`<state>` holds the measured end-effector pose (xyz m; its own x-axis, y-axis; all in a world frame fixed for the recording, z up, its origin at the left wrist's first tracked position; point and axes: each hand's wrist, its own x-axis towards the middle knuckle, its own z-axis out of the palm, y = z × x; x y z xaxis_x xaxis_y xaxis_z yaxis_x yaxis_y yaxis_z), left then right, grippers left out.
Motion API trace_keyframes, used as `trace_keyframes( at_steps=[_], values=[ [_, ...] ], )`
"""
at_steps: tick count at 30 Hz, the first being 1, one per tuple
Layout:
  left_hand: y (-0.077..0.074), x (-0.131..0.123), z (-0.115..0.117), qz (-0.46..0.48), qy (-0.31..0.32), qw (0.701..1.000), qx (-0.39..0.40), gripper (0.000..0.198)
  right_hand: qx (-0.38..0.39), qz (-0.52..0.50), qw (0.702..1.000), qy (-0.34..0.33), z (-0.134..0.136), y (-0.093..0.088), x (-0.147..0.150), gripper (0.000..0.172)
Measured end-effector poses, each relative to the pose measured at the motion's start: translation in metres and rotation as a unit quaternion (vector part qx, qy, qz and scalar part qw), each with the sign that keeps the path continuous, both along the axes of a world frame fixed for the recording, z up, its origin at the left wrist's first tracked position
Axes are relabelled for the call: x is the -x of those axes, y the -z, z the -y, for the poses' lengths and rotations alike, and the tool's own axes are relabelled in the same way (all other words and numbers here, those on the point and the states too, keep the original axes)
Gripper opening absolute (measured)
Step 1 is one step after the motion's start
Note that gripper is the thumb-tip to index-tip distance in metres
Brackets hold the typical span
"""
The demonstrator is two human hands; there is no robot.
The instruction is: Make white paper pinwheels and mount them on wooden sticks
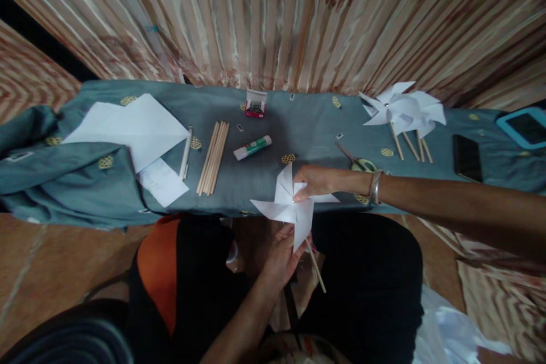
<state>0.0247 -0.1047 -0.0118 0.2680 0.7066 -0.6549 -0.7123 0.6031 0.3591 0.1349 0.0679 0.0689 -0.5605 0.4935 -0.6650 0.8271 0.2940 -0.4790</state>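
A white paper pinwheel [281, 205] is held over the table's front edge, its wooden stick [316, 270] slanting down to the right. My left hand [281, 253] grips it from below, behind the blades; part of its fingers is hidden by the paper. With bent fingers, my right hand [313, 180] holds the pinwheel at its centre, where a small dark dot shows. Beyond my right wrist lie scissors [362, 165] with yellow-green handles. A glue stick [252, 148] rests on the cloth past the pinwheel.
Several wooden sticks [213, 158] lie in a row, left of the glue. White paper sheets [128, 125] and a pen [186, 153] are farther left. A small open box [255, 105] stands behind. Finished pinwheels [405, 105], a phone [467, 157] and a blue-framed device [522, 127] lie at right.
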Motion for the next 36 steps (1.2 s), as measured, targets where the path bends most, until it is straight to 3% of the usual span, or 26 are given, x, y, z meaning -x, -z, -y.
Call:
trace_keyframes(
  at_steps=[9,17,26,36],
  values=[
    [-0.002,0.000,-0.002,-0.005,-0.008,1.000,0.003,0.025,-0.001,-0.019,1.000,0.002,0.002,0.002,-0.002,0.022],
    [-0.008,0.024,-0.008,-0.012,0.064,0.998,-0.012,0.030,-0.017,0.014,1.000,-0.011,0.002,0.000,0.001,0.025],
    [0.003,0.036,-0.013,0.004,0.061,0.998,-0.010,0.034,0.001,0.017,1.000,-0.009,-0.001,-0.003,0.002,0.026],
    [0.000,0.018,-0.008,-0.005,0.051,0.998,-0.031,0.029,0.000,0.022,1.000,-0.006,0.000,-0.004,0.004,0.027]
  ],
)
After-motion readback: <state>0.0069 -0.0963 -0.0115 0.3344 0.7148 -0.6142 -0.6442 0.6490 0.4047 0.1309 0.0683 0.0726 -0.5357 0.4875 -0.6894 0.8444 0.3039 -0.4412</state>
